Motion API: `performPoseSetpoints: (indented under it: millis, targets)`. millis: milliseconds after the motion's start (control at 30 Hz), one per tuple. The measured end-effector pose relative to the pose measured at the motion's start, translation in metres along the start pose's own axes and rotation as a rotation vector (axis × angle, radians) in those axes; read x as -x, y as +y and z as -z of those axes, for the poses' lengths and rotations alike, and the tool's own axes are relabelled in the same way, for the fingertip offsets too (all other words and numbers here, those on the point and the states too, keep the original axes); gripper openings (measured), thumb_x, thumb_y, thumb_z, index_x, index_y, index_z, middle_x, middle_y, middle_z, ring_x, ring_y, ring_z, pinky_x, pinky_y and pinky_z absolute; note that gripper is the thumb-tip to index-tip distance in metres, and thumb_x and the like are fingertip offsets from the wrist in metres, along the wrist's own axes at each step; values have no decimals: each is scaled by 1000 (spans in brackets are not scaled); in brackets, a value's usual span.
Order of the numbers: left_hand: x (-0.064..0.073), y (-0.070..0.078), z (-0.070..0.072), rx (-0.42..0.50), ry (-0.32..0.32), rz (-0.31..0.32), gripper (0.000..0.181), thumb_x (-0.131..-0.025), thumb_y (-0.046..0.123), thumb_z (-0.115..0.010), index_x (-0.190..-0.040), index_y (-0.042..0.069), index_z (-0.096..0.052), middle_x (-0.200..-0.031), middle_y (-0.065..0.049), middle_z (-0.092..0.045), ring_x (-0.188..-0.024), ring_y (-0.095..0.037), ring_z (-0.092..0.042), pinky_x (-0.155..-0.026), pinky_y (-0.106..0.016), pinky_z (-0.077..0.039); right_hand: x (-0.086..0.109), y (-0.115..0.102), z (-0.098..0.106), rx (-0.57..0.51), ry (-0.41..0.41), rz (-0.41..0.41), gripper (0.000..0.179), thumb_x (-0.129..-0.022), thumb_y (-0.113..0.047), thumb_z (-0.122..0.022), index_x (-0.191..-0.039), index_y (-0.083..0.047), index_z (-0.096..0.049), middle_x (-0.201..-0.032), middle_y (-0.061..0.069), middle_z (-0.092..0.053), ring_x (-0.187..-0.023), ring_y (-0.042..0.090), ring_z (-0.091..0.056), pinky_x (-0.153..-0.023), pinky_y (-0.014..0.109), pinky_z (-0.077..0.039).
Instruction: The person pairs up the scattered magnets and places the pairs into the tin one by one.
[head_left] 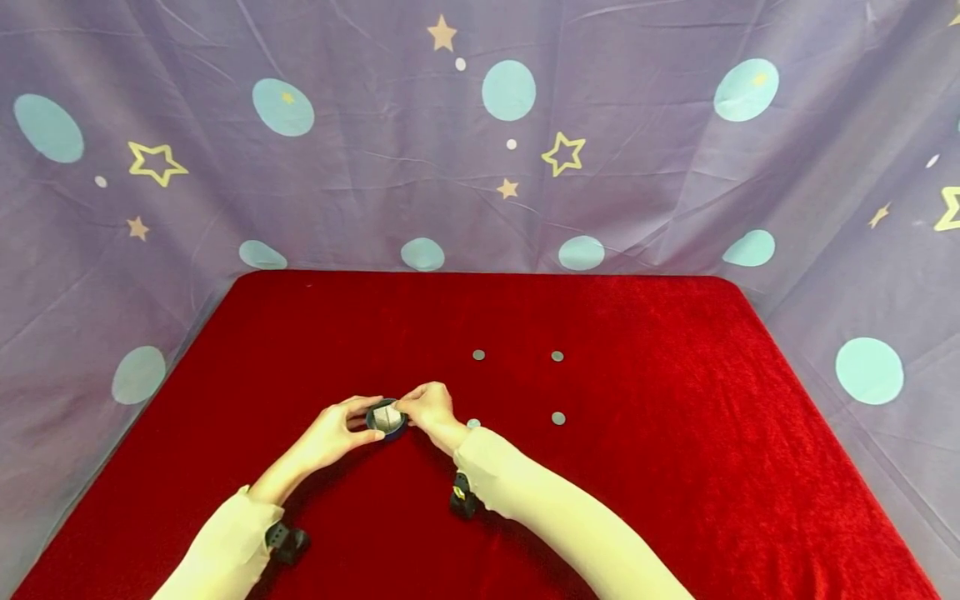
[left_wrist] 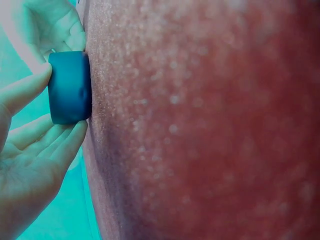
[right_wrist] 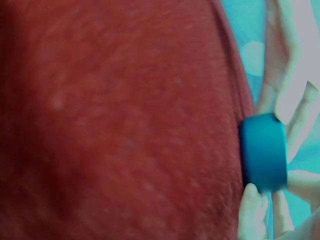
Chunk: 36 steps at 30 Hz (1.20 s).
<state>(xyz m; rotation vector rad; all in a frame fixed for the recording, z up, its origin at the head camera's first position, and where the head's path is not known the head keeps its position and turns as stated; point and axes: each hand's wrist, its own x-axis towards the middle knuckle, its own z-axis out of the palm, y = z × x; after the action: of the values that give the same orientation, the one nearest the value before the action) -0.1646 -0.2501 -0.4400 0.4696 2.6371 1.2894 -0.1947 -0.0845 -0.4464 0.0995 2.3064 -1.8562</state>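
My left hand (head_left: 333, 432) holds a short round dark-blue container (head_left: 388, 436) at its left side, fingers on the far side and thumb on the near side. Pale flat pieces (head_left: 386, 418) show inside its open top. At its right rim, the curled right hand (head_left: 429, 408) has thumb and index fingertips together over a pale piece; the fingers partly hide what they pinch. From the left wrist view, the container (left_wrist: 70, 89) stands upright on the cloth between both hands. Its smooth blue wall (right_wrist: 264, 152) also appears in the right wrist view, with fingers above and below.
Several small pale discs lie spread on the red cloth (head_left: 637, 492): a far-left disc (head_left: 478, 355), a far-right disc (head_left: 557, 356), a near-right disc (head_left: 558, 418), and another disc (head_left: 473, 423) beside the right wrist. A patterned curtain (head_left: 615, 167) surrounds the table's back and sides.
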Motion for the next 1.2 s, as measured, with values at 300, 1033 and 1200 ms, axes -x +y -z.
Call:
performPoseSetpoints:
  millis: [300, 1033, 1200]
  targets:
    - [3, 2, 1, -1, -6, 17, 59, -78, 17, -67, -125, -8, -42, -121, -28, -46, -104, -40, -52, -81, -38, -47, -1, 2, 9, -108, -159, -16, 10, -73, 3, -65, -80, 10, -65, -73, 14, -65, -62, 19, -63, -56, 26, -52]
    - [3, 19, -2, -275, 148, -117, 46, -77, 16, -68, -118, 1, -54, -113, -16, -55, -107, -36, -50, -86, -50, -40, 20, -14, 67, -11, -406, 151, 22, -79, -1, -62, -96, 13, -61, -86, 18, -64, -80, 30, -62, -68, 35, -52]
    - [2, 29, -4, -255, 164, -144, 44, -77, 15, -68, -117, 3, -55, -113, -14, -55, -106, -35, -51, -86, -50, -41, 12, -4, 81, 89, -433, 225, 23, -80, -8, -63, -97, 8, -63, -87, 13, -65, -76, 25, -62, -66, 33, -51]
